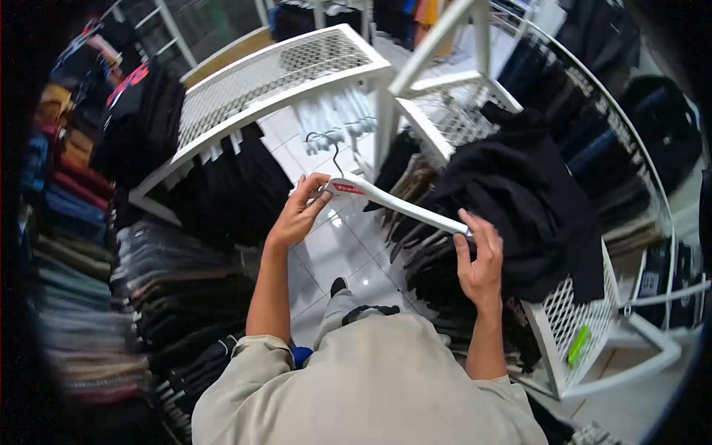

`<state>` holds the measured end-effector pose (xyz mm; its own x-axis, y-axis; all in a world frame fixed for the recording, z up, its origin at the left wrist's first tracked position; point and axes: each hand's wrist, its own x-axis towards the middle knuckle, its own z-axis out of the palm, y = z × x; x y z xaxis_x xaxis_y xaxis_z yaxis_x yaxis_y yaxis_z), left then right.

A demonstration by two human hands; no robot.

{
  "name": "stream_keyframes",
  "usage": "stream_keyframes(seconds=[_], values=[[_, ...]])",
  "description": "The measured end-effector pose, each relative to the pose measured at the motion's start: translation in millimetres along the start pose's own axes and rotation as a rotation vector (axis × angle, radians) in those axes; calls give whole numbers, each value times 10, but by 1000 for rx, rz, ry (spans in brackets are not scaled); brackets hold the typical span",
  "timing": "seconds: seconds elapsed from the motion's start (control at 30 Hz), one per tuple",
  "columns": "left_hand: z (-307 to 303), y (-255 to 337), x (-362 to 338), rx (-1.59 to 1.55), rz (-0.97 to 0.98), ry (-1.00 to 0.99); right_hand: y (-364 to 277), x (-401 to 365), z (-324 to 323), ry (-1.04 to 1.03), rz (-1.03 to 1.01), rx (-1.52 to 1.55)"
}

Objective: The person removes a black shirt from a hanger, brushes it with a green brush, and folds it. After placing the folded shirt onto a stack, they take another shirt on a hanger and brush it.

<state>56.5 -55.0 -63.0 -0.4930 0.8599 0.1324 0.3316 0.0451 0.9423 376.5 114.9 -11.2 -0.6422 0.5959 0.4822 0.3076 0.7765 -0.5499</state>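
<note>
A white clothes hanger with a dark metal hook and a red label is held out in front of me, over the tiled floor. My left hand pinches it at the labelled middle, just below the hook. At the hanger's right end, my right hand has its thumb and fingers closed round the tip. Just beyond my right hand, a black garment lies draped over a white mesh shelf, partly covering it.
A white mesh rack stands ahead on the left, with white hangers hanging beneath it. Folded and hanging clothes line my left. Dark trousers hang along a curved rail at right. A bright green object lies on the lower mesh shelf.
</note>
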Motion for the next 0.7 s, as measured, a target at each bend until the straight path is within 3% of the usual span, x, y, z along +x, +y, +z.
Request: stream_keyframes(seconds=[0.07, 0.13, 0.2, 0.27, 0.3, 0.4, 0.47, 0.63, 0.7], values=[[-269, -173, -37, 150, 33, 30, -3, 108, 186, -346, 202, 406], [-415, -517, -38, 85, 6, 105, -34, 187, 425, -640, 402, 621], [-513, -791, -8, 38, -30, 193, -97, 197, 843, -570, 363, 730], [-443, -1123, 27, 149, 46, 428, -161, 159, 1380, -512, 326, 688], [-395, -1234, 5, 132, -31, 437, -241, 147, 1645, -502, 393, 647], [-172, -1644, 32, -97, -71, 298, -386, 225, 2465, -434, 315, 455], [-97, -1719, 107, -214, -169, 271, -429, 353, 3068, -385, 329, 487], [-501, -1756, 459, -260, -164, 299, -615, 1053, 4107, -240, 292, 451], [-706, -1758, 631, -264, -146, 314, -685, 1365, 4387, -49, 127, 475]])
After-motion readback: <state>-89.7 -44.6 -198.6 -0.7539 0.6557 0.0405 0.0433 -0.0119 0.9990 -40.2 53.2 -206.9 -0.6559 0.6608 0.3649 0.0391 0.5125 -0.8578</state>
